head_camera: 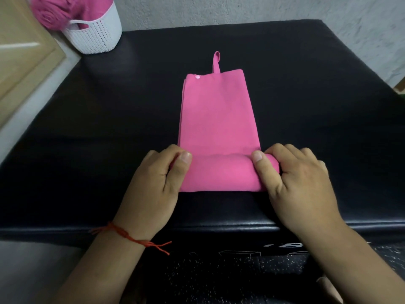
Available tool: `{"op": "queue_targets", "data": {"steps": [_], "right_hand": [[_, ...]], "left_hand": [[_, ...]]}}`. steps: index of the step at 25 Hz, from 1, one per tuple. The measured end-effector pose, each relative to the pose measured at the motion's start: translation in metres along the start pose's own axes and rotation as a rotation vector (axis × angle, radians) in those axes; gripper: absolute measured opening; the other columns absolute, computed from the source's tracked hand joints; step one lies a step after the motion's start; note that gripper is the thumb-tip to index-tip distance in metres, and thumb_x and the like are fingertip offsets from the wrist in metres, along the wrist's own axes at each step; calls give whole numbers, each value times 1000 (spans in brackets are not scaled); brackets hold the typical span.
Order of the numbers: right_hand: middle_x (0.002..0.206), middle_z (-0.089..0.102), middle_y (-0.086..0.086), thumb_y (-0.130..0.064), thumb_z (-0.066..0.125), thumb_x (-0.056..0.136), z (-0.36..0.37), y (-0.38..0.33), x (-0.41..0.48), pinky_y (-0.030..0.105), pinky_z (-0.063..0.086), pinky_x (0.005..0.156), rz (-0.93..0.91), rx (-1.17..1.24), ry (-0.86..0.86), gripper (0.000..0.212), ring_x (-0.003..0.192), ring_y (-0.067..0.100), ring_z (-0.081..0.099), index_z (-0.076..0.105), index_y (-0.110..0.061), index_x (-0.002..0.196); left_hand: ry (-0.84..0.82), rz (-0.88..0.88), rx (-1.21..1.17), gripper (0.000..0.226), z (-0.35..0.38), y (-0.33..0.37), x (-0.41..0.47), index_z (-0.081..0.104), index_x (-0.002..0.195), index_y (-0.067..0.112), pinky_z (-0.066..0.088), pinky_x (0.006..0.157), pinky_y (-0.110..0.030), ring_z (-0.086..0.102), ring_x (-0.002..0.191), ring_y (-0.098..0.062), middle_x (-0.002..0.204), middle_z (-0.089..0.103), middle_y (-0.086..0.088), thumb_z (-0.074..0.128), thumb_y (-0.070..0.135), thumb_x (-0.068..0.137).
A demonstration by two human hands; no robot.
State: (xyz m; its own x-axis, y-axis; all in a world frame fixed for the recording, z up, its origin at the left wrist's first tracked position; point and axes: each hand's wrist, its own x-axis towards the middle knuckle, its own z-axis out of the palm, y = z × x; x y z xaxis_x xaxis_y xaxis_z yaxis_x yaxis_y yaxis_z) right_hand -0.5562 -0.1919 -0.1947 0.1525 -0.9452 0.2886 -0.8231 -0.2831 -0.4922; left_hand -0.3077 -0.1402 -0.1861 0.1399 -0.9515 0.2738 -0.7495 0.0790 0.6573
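Pink towel point(219, 119) roll's ends betw. L hand point(153, 183) & R hand point(300, 183) fingers.

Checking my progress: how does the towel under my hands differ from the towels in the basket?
The towel lies mostly flat on the table, only its near end rolled; the basket towels are bundled. The left hand and right hand grip the towel; the basket towels go untouched. Both are pink.

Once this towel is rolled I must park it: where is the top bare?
The top is bare right of the towel, out to its right edge, and left of it, up to the basket. A strip behind the loop, toward the wall, is free too. Crowded: near middle, where left hand and right hand grip the roll.
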Motion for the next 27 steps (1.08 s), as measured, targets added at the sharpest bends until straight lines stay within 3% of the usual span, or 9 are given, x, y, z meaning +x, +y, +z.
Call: {"op": "queue_targets", "data": {"steps": [3,7,11,15,19,22,25,27], "right_hand": [[84,54,-15,-79,22,101,-1,-1,0,37,33,79,6,-4,-1,55,84,16,46,56,-36,92],[86,55,-15,-85,23,98,-1,0,-1,39,34,79,-1,-11,-15,62,85,17,47,58,-33,94],[96,58,-18,-89,28,94,0,2,-2,40,36,84,-12,17,-27,66,88,14,47,59,-32,106],[117,54,-18,-87,45,90,-1,2,-3,38,37,91,-64,96,-28,69,101,10,51,53,-31,131],[122,54,-16,-94,53,80,1,1,-3,39,40,91,-77,34,-52,83,109,13,55,53,-32,135],[114,54,-16,-94,50,80,0,0,-1,36,37,88,-70,31,-44,80,102,13,53,56,-31,128],[100,51,-15,-96,43,82,0,1,1,36,37,85,-46,66,-26,72,92,13,50,60,-31,109],[89,49,-16,-97,37,83,-2,-1,2,35,36,81,-20,67,-26,69,85,12,47,57,-31,94]], "left_hand": [[91,149,25,24,-2,4,-3,70,114,26,38,95,-13,51,111,-9,112,56,15,51,40,107],[69,338,-38,12,-11,3,-5,76,105,15,47,99,-30,62,110,-22,111,64,5,73,16,93],[-97,283,-30,46,-22,-11,-5,73,118,22,47,108,-36,61,122,-23,125,63,8,92,19,77],[-139,202,-32,63,-20,-15,-2,67,133,32,40,114,-26,54,131,-19,133,59,15,91,19,76],[-167,111,-39,65,-19,-17,-1,59,141,43,37,114,-20,47,139,-11,139,54,23,84,35,81],[-188,2,-77,67,-19,-17,-1,53,143,51,39,111,-18,48,135,2,135,52,31,77,50,81],[-207,-56,-150,57,-19,-17,-1,52,138,46,48,109,-36,57,127,-5,132,60,19,74,57,87],[-215,-71,-140,49,-18,-17,0,53,134,47,51,102,-38,60,118,-7,123,63,16,64,68,90]]}}
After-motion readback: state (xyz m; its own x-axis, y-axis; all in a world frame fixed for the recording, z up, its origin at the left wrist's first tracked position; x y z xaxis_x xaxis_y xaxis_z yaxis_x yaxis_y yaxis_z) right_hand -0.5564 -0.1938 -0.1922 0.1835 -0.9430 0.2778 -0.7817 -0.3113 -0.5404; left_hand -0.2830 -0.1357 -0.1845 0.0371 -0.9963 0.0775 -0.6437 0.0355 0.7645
